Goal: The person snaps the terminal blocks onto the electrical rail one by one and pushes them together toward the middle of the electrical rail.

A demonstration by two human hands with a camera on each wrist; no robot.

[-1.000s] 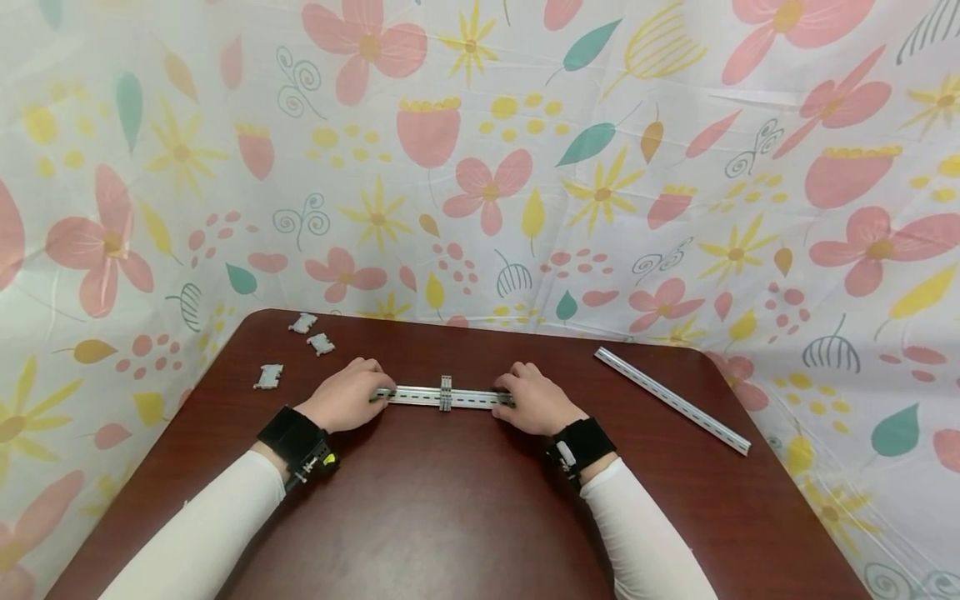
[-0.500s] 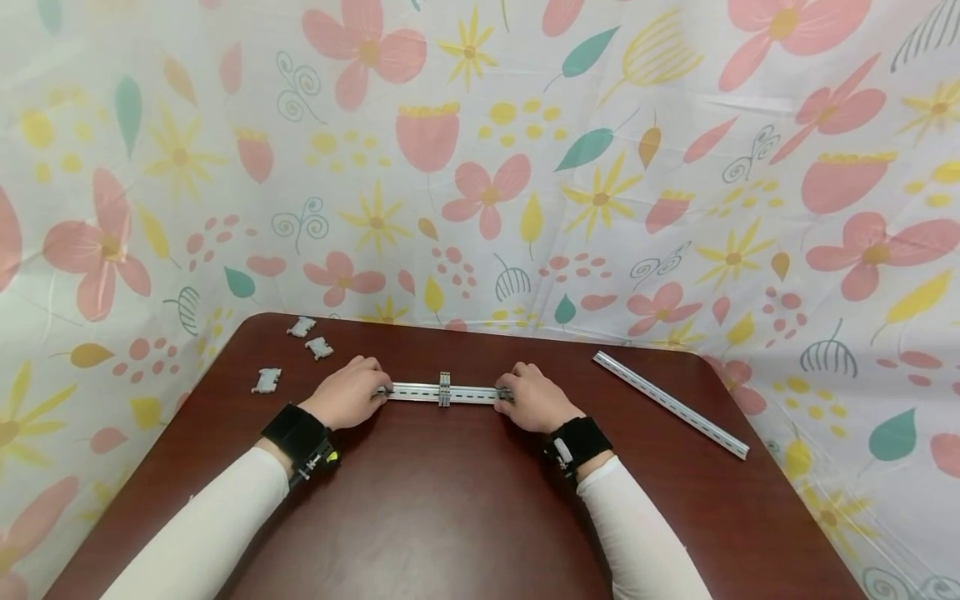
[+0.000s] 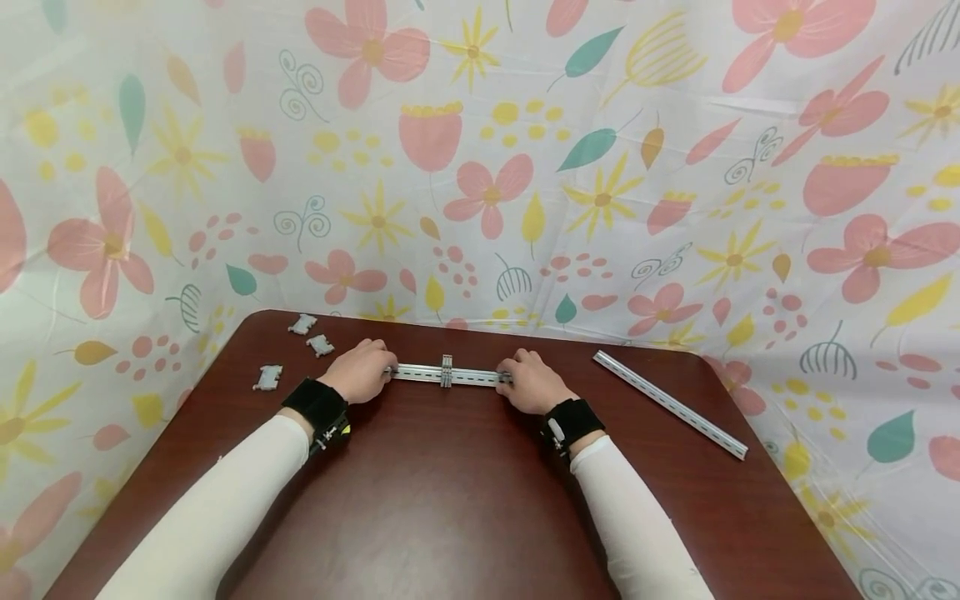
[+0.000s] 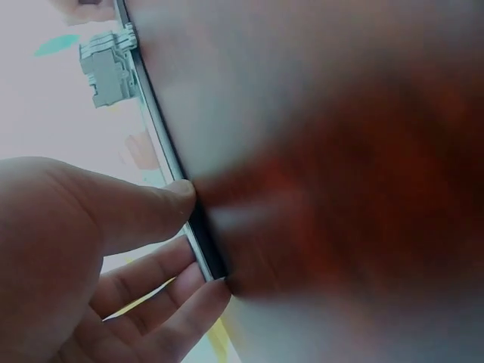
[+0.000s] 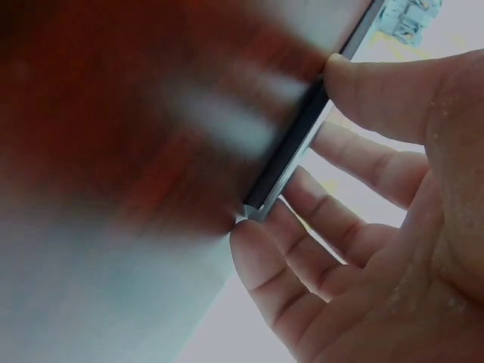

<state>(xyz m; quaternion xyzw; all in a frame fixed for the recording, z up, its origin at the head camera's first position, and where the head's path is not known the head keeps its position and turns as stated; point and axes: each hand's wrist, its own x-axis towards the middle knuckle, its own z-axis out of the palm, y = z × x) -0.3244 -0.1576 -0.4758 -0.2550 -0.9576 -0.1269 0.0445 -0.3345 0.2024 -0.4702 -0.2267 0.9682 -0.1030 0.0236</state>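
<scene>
A slotted metal DIN rail (image 3: 417, 373) lies crosswise in front of me, with several grey terminal blocks (image 3: 447, 372) clipped side by side near its middle. My left hand (image 3: 360, 372) grips the rail's left end; in the left wrist view its thumb (image 4: 155, 208) presses the near edge and a fingertip sits at the rail's end. The right end is held by my right hand (image 3: 534, 383). In the right wrist view, that hand's thumb (image 5: 378, 94) lies on the near edge, its other fingers on the opposite side and around the end.
A second, longer DIN rail (image 3: 670, 404) lies slanted on the right of the brown table (image 3: 450, 500). At the left are three loose terminal blocks: one nearer (image 3: 268, 377), two by the back edge (image 3: 320, 345). A flowered cloth (image 3: 480, 167) hangs behind.
Both hands have moved the DIN rail and its terminal blocks a little away from me, toward the table's back edge. The loose blocks and second rail stay put.
</scene>
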